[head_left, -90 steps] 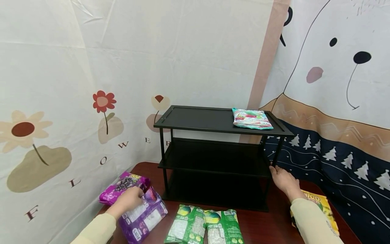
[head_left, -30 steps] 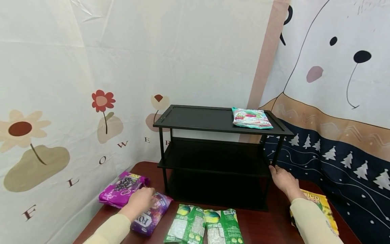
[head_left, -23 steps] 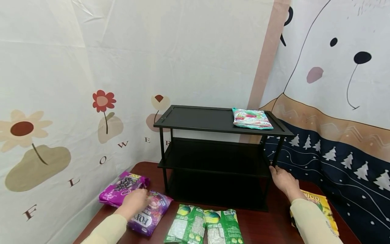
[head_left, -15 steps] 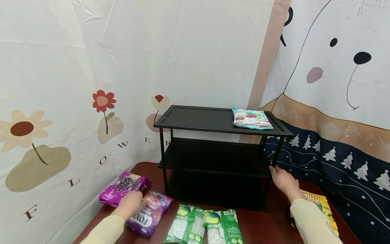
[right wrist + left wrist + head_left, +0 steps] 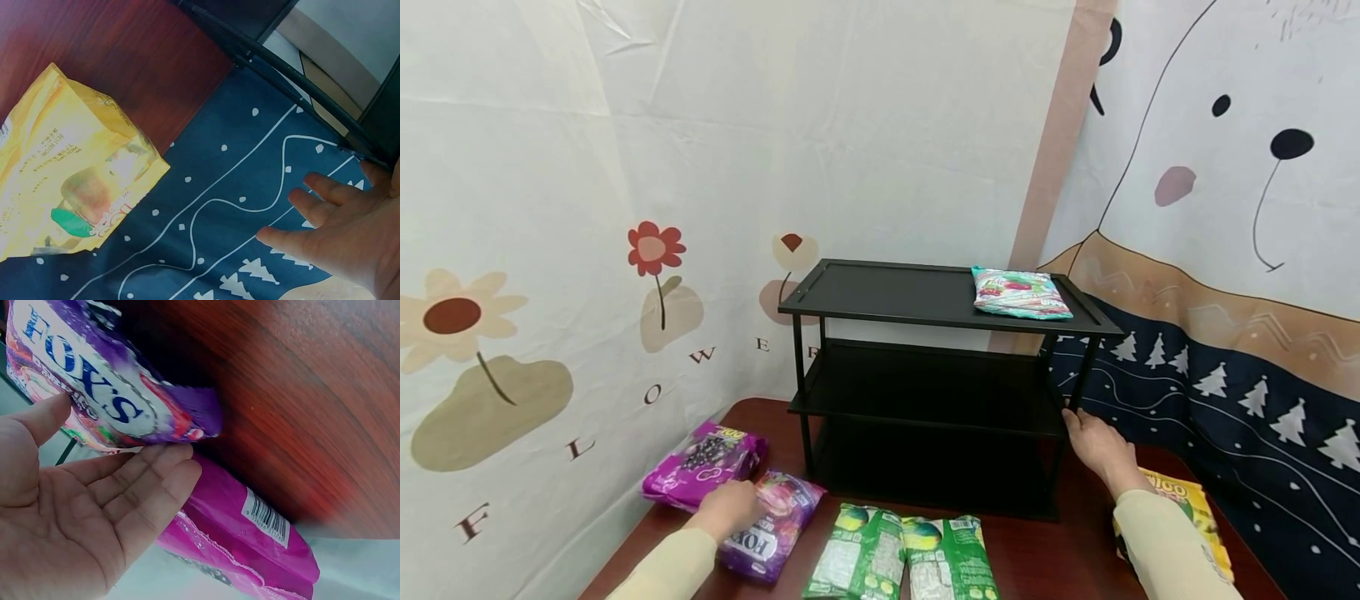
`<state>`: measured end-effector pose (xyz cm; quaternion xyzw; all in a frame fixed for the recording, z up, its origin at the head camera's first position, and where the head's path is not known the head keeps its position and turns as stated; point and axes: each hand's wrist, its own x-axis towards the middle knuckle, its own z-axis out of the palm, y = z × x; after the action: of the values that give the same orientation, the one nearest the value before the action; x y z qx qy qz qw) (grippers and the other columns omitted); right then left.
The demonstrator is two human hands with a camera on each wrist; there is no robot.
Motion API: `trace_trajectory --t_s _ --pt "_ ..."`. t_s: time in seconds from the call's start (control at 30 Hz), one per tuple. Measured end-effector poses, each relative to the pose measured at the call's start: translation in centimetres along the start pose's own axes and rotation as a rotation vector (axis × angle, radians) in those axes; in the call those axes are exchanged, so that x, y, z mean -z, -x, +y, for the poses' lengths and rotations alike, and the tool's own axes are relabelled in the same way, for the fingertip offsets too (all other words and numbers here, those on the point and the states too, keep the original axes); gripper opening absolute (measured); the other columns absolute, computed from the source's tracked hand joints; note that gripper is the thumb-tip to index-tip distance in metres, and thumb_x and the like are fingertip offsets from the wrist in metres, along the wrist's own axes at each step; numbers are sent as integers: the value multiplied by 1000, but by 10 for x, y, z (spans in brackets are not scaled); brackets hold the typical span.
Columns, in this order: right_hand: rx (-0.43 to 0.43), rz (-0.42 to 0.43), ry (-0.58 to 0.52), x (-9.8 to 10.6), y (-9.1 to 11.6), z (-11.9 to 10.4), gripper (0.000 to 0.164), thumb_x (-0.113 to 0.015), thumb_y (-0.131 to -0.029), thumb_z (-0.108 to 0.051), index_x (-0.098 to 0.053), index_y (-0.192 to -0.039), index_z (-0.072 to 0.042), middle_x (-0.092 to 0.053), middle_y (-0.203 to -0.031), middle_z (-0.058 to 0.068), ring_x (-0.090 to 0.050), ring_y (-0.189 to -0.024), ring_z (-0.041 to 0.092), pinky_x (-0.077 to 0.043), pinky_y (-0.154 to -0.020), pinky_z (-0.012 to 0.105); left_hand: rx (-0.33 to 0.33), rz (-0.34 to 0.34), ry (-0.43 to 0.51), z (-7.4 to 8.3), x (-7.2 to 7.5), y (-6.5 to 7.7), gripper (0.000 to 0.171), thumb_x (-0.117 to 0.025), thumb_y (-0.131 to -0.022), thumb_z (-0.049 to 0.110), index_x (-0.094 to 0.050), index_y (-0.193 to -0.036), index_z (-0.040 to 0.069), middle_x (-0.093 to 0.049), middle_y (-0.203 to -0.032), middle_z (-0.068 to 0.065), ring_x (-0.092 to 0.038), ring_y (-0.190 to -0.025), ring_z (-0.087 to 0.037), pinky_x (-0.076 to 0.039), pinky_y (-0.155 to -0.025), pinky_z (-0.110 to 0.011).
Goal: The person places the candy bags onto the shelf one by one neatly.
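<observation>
Hands (image 5: 728, 508) (image 5: 1099, 444) spread, touching Fox's bag (image 5: 777, 523), black rack (image 5: 887, 290)

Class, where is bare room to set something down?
Free: middle shelf; top shelf left of the teal bag; table between right green bag and yellow bag. Crowded: table's left, with the magenta bag, Fox's bag and left hand.

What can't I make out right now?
Head: part of the Fox's bag, behind the left hand.
Head: part of the yellow fruit-print bag, behind the right sleeve.
Right wrist: that bag's end, cut off by left edge.
Head: wording on the teal bag, too small.
</observation>
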<state>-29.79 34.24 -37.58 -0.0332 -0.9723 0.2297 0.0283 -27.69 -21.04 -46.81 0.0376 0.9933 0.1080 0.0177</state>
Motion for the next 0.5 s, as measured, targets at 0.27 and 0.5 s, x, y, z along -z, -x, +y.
trace_trajectory --t_s 0.27,0.5 --pt "-1 0 1 -1 0 1 77 -14 -106 -53 -30 -151 8 -31 -148 37 -31 -130 61 -23 -99 76 -31 -55 95 -4 -3 -2 47 -80 -78 31 -66 -96 -10 -65 -84 -17 -63 -80 -37 -50 -81 -57" --pt "-4 -2 4 -1 0 1 78 -14 -106 -53 -29 -150 10 -31 -148 38 -31 -130 61 -23 -99 76 -12 -86 218 -7 -3 -3 47 -81 -76 30 -64 -95 -9 -62 -80 -12 -61 -77 -30 -51 -82 -53"
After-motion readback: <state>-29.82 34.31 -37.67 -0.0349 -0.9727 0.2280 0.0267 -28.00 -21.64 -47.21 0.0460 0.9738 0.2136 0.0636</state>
